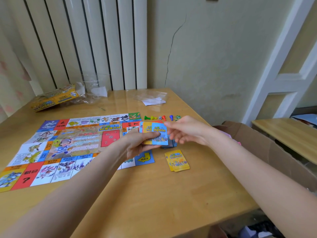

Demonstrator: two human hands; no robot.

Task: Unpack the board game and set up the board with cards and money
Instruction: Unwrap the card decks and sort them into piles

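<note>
My left hand (pixel 137 145) pinches a fan of blue and yellow cards (pixel 155 133) mid-frame, sorting by colour; my right hand (pixel 185 130), grip loosely open and empty, hovers beside it, above the sorted yellow card pile (pixel 177 160) on the worktop (pixel 154 194).

A cardboard box (pixel 267 148) beside the table (pixel 154 194); perhaps a radiator (pixel 89 43) behind.

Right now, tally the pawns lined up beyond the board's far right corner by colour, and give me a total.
Green pawns: 1
Yellow pawns: 1
Red pawns: 1
Blue pawns: 1
Total: 4 pawns. The white die among them is not counted.
</note>
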